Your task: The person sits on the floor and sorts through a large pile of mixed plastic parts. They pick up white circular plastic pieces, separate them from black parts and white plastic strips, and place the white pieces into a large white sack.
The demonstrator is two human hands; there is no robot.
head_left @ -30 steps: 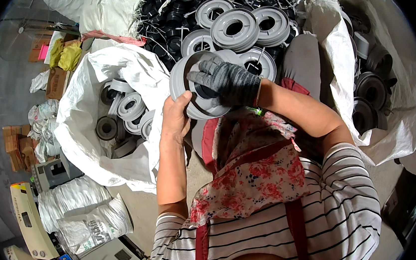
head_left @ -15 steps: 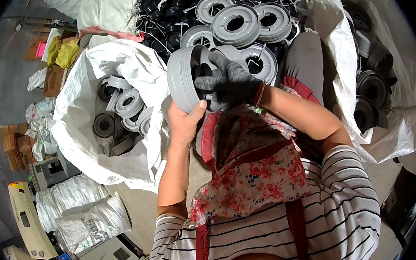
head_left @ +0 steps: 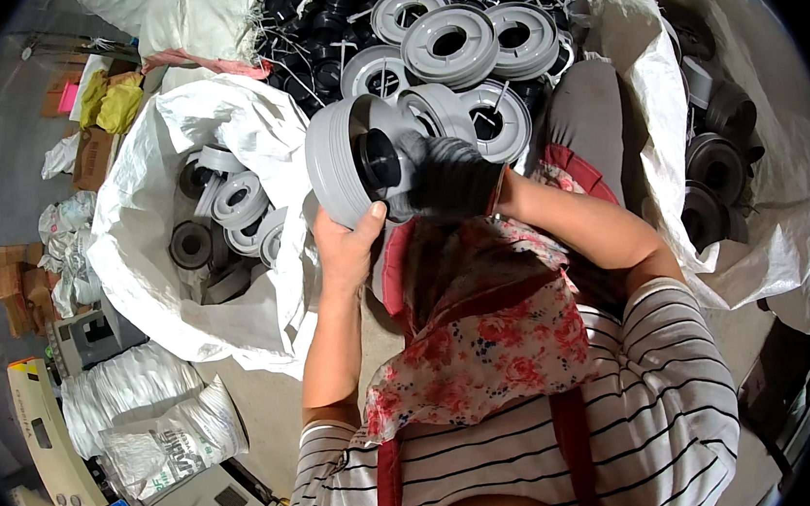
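My bare left hand [head_left: 346, 246] grips a wide grey ribbed plastic ring [head_left: 331, 167] from below, thumb against its near rim. The ring is tilted, its opening facing right. A black round part [head_left: 378, 158] shows inside that opening. My right hand [head_left: 451, 176], in a dark grey glove, is at the opening beside the black part; its fingers are smeared by motion, so I cannot tell whether they hold it. Just beyond the glove lies another grey ring [head_left: 440, 111]. Several grey flanged rings [head_left: 448, 44] are stacked farther off, on a heap of black parts [head_left: 331, 41].
To the left stands an open white woven sack [head_left: 151, 297] with grey and black rings inside. Another white sack [head_left: 652, 132] on the right holds dark rings [head_left: 717, 167]. Packed white bags [head_left: 175, 446] and a beige device [head_left: 44, 434] sit at lower left.
The grey ring in my left hand has shifted slightly left and turned, showing more of the black part. My gloved right fingers, spread over the opening before, are now blurred beside it.
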